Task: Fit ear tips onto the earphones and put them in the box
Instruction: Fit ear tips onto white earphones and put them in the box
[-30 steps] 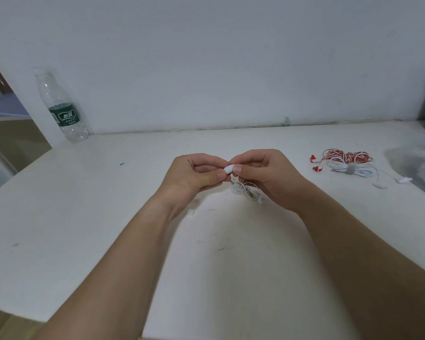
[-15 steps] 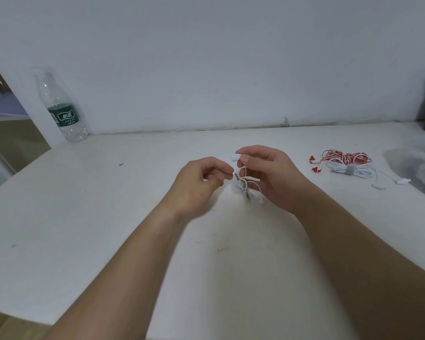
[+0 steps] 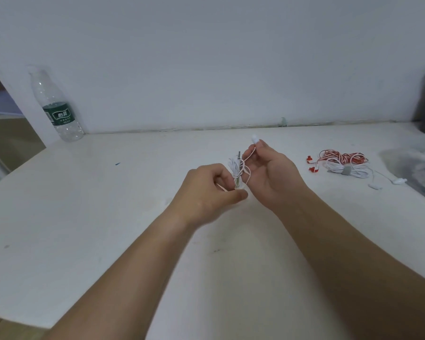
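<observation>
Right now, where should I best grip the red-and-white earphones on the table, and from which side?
Probably the coiled middle of the red-and-white earphones, from above: they lie flat on the table, and the coil holds the cable together, while the red buds trail loose.

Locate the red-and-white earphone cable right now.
In the head view, the red-and-white earphone cable lies coiled on the table, right of the right hand, against a white earphone bundle.

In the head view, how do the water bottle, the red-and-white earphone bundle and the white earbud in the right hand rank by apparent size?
1. water bottle, largest.
2. red-and-white earphone bundle, nearly as long as the bottle is tall, but flatter.
3. white earbud, pinched by the right hand, clearly smallest.
</observation>
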`<state>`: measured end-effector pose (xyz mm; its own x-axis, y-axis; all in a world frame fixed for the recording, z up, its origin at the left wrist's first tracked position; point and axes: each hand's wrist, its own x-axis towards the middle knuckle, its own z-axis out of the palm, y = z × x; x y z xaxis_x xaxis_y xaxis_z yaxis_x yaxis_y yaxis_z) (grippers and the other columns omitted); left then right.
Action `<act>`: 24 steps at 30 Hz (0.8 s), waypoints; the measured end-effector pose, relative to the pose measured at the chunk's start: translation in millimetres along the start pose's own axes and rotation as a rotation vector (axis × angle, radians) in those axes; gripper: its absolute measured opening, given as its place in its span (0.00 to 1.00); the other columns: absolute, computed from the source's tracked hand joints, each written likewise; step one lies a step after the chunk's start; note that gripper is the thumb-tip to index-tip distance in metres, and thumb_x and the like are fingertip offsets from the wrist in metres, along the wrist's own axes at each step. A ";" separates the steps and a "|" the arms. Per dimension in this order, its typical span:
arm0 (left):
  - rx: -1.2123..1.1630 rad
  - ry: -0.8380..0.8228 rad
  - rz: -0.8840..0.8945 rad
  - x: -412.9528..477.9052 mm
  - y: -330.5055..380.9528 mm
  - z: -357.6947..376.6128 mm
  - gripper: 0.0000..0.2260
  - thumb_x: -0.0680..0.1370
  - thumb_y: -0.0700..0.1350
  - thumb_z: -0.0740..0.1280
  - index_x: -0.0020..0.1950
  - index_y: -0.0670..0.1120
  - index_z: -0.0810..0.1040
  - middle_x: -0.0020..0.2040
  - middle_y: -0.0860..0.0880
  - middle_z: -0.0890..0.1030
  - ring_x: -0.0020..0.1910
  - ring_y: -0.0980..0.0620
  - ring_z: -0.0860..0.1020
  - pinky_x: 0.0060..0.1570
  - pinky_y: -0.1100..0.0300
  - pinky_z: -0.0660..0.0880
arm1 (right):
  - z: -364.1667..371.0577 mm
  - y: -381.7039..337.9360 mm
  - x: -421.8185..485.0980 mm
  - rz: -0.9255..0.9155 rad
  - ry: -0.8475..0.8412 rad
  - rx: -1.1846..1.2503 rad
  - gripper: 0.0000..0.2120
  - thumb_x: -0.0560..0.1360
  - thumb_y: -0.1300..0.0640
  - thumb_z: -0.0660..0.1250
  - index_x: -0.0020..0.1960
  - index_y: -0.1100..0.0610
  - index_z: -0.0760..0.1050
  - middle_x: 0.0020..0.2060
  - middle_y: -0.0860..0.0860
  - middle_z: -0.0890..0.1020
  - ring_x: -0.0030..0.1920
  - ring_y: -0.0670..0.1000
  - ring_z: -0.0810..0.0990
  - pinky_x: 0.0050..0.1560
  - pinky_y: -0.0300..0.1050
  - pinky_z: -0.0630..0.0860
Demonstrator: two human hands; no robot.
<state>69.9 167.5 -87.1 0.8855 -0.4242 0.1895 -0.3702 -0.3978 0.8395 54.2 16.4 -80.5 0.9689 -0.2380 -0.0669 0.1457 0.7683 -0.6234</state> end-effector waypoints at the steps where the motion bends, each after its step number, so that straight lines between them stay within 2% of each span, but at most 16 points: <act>1: -0.004 0.006 0.002 0.4 0.9 0.7 0.11 0.67 0.47 0.80 0.38 0.47 0.79 0.36 0.47 0.83 0.28 0.56 0.75 0.32 0.61 0.74 | 1.1 0.9 0.1 0.000 0.021 0.041 0.05 0.83 0.62 0.60 0.49 0.58 0.74 0.35 0.51 0.76 0.34 0.47 0.78 0.39 0.47 0.78; 6: -0.083 -0.039 -0.003 3.5 -1.9 -1.6 0.08 0.71 0.41 0.77 0.40 0.45 0.79 0.34 0.45 0.84 0.34 0.44 0.81 0.43 0.47 0.80 | 3.0 2.6 0.0 0.005 0.103 0.110 0.05 0.83 0.62 0.61 0.50 0.59 0.75 0.35 0.52 0.75 0.35 0.49 0.77 0.42 0.49 0.79; 8: -0.084 -0.002 -0.011 4.4 -3.5 -1.7 0.06 0.70 0.39 0.75 0.40 0.45 0.79 0.34 0.44 0.83 0.34 0.43 0.81 0.43 0.44 0.81 | 3.2 2.1 -1.9 0.004 0.127 0.079 0.05 0.83 0.62 0.61 0.51 0.59 0.75 0.34 0.51 0.75 0.34 0.48 0.77 0.43 0.49 0.79; 11: -0.080 0.071 -0.056 6.1 -5.9 -4.5 0.07 0.71 0.36 0.72 0.41 0.46 0.78 0.36 0.46 0.83 0.38 0.41 0.83 0.43 0.40 0.81 | 3.5 2.0 -3.9 -0.011 0.133 0.005 0.06 0.82 0.62 0.62 0.47 0.58 0.75 0.32 0.50 0.75 0.35 0.48 0.77 0.56 0.53 0.77; 13: -0.084 0.107 -0.073 6.7 -6.7 -6.5 0.07 0.72 0.35 0.69 0.42 0.47 0.78 0.35 0.48 0.80 0.36 0.44 0.83 0.42 0.40 0.81 | 3.6 2.4 -4.5 -0.026 0.135 -0.075 0.06 0.81 0.62 0.64 0.44 0.58 0.74 0.32 0.51 0.76 0.37 0.50 0.77 0.53 0.51 0.77; 15: -0.091 0.130 -0.073 7.4 -6.9 -8.1 0.07 0.73 0.35 0.68 0.42 0.48 0.78 0.35 0.51 0.77 0.33 0.49 0.80 0.42 0.42 0.80 | 3.7 2.1 -4.3 -0.044 0.166 -0.154 0.01 0.79 0.63 0.65 0.50 0.59 0.75 0.31 0.51 0.76 0.39 0.52 0.77 0.45 0.48 0.78; 16: -0.091 0.137 -0.070 8.3 -7.6 -9.0 0.08 0.74 0.36 0.67 0.43 0.49 0.79 0.36 0.52 0.77 0.33 0.50 0.79 0.42 0.44 0.80 | 3.7 1.1 -4.4 -0.053 0.193 -0.186 0.03 0.78 0.64 0.67 0.52 0.59 0.75 0.31 0.52 0.76 0.39 0.52 0.77 0.43 0.47 0.78; 19: -0.087 0.157 -0.042 10.9 -10.1 -12.2 0.10 0.76 0.38 0.66 0.45 0.52 0.83 0.39 0.52 0.78 0.37 0.48 0.80 0.45 0.48 0.82 | 1.6 -1.3 -4.2 -0.097 0.263 -0.333 0.06 0.77 0.65 0.68 0.53 0.60 0.77 0.34 0.52 0.76 0.37 0.51 0.76 0.45 0.49 0.83; 21: -0.095 0.177 -0.029 11.8 -11.4 -12.8 0.10 0.76 0.39 0.68 0.46 0.53 0.84 0.40 0.54 0.79 0.37 0.48 0.81 0.45 0.55 0.81 | 0.1 -1.6 -6.5 -0.128 0.285 -0.528 0.08 0.78 0.64 0.66 0.55 0.59 0.79 0.37 0.53 0.76 0.36 0.50 0.76 0.46 0.49 0.84; 24: -0.099 0.224 -0.039 11.2 -10.7 -13.4 0.08 0.73 0.40 0.73 0.49 0.52 0.81 0.41 0.56 0.80 0.35 0.56 0.79 0.35 0.70 0.71 | -3.1 -1.1 -7.4 -0.164 0.302 -0.826 0.08 0.76 0.62 0.65 0.51 0.56 0.82 0.38 0.50 0.78 0.35 0.49 0.76 0.40 0.46 0.80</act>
<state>87.6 177.9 -87.2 0.9427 -0.2148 0.2552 -0.3152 -0.3234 0.8922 46.3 15.5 -81.7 0.8375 -0.5434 -0.0575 -0.0260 0.0655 -0.9975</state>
